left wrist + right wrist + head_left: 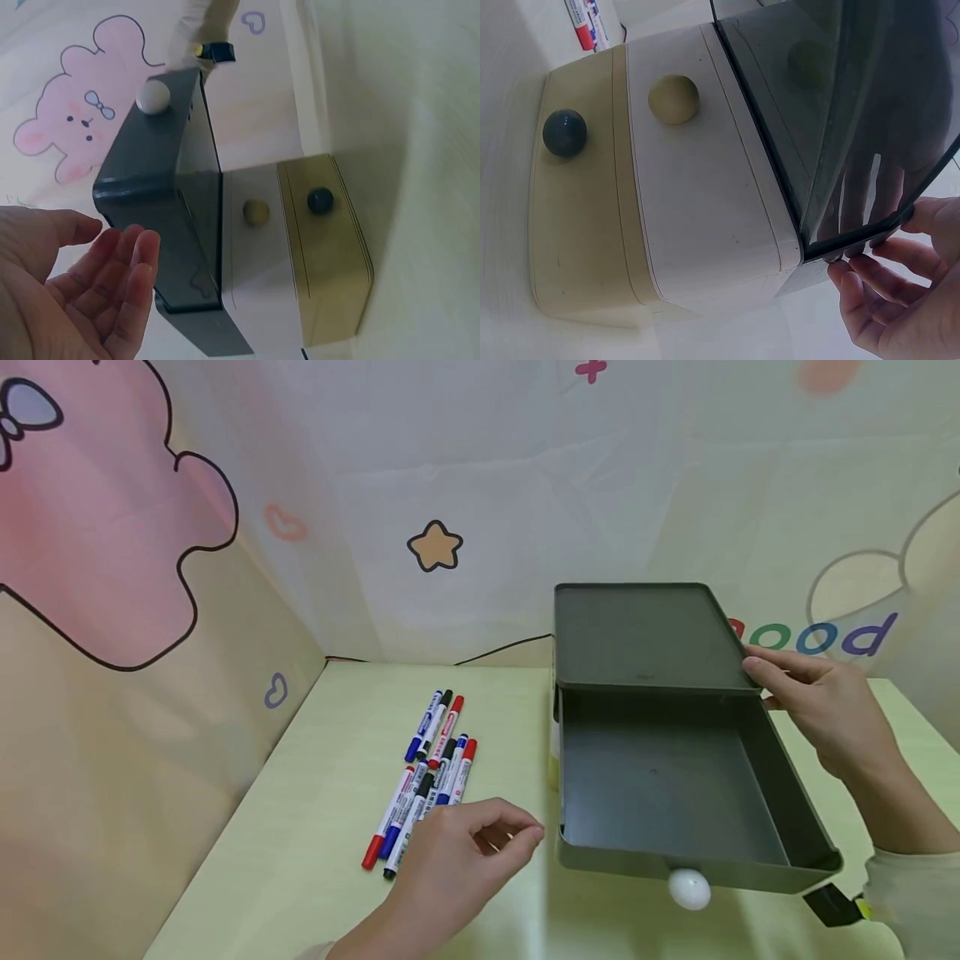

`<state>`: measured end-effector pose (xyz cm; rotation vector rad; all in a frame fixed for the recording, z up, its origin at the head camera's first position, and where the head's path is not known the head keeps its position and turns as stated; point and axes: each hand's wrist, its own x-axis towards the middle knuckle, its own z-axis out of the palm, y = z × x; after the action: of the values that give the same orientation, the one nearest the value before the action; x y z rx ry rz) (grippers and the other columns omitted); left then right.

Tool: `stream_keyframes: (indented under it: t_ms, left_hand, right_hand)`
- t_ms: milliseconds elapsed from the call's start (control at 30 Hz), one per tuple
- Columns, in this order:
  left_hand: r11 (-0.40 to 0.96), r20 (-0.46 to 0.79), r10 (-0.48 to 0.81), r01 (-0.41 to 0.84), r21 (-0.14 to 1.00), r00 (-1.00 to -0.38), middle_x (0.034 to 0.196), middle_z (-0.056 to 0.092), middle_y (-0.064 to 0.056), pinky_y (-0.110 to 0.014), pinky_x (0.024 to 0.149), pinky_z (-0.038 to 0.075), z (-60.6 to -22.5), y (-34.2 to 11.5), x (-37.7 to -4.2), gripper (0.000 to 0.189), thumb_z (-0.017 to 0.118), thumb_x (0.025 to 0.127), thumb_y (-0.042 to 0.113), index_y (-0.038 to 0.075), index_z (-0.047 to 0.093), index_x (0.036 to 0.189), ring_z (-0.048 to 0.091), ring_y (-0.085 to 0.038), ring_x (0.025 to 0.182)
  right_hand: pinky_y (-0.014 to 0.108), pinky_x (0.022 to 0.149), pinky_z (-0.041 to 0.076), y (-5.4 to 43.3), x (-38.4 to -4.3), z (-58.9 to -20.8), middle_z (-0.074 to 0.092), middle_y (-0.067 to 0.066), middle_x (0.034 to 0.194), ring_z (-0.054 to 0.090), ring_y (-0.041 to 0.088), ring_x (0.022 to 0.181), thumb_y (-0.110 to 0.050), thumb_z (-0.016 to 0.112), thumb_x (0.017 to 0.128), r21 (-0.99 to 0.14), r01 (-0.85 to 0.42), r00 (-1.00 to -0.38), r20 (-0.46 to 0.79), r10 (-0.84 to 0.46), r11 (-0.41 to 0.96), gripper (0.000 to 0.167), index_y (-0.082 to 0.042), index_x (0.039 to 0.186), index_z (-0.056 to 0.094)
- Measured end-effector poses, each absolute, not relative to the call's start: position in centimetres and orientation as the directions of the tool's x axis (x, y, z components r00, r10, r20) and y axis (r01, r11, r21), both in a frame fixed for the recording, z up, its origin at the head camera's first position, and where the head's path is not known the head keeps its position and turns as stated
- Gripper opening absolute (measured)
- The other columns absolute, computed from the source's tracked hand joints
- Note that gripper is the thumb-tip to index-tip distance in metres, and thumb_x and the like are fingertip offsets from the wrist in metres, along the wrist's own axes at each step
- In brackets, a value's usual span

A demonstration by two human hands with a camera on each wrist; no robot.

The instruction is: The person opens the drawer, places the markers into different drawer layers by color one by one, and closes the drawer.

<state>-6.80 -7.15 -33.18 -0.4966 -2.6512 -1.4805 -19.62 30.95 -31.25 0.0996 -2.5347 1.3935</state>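
A small desktop drawer cabinet has its dark grey-green top drawer (660,785) pulled out, its inside bare. The drawer bears a white round knob (689,889). My right hand (832,710) touches the right front edge of the cabinet's dark top (645,635) with its fingertips; the right wrist view shows them against the side. My left hand (472,860) hovers left of the drawer, fingers loosely bent and holding nothing. Behind it lie several whiteboard markers (397,810) with red, blue and black caps, partly hidden by that hand.
Below the dark drawer are a white drawer (705,180) with a yellowish knob and a yellow drawer (585,225) with a dark knob, both pushed in. The cabinet stands on a pale table (292,827). A printed cloth backdrop (510,510) hangs behind.
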Motion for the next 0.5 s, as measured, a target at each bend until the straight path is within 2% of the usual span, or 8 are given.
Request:
stream_keyframes:
  t_ms: [233,500]
  left_hand:
    - [0.55,0.256,0.206,0.328,0.768,-0.944,0.085,0.074,0.019,-0.025,0.062,0.054,-34.3,-8.2,-7.9,0.006,0.075,0.095,0.022,0.024,0.081,0.097,0.065,-0.001,0.068]
    - [0.575,0.262,0.189,0.323,0.752,-0.947,0.088,0.074,0.018,-0.025,0.061,0.054,-35.2,-9.1,-8.5,0.007,0.076,0.095,0.021,0.025,0.081,0.098,0.065,0.0,0.069]
  right_hand:
    - [0.009,0.072,0.049,31.0,-19.7,-31.2,0.058,-0.036,0.104,0.058,-0.005,0.09,-0.03,0.064,0.104,-0.844,-0.197,-0.965,0.256,0.052,0.499,0.054,0.005,0.145,0.055]
    - [0.009,0.072,0.05,31.1,-19.8,-31.3,0.061,-0.036,0.099,0.06,-0.003,0.086,-0.029,0.064,0.104,-0.849,-0.203,-0.964,0.26,0.051,0.488,0.054,0.005,0.144,0.055]
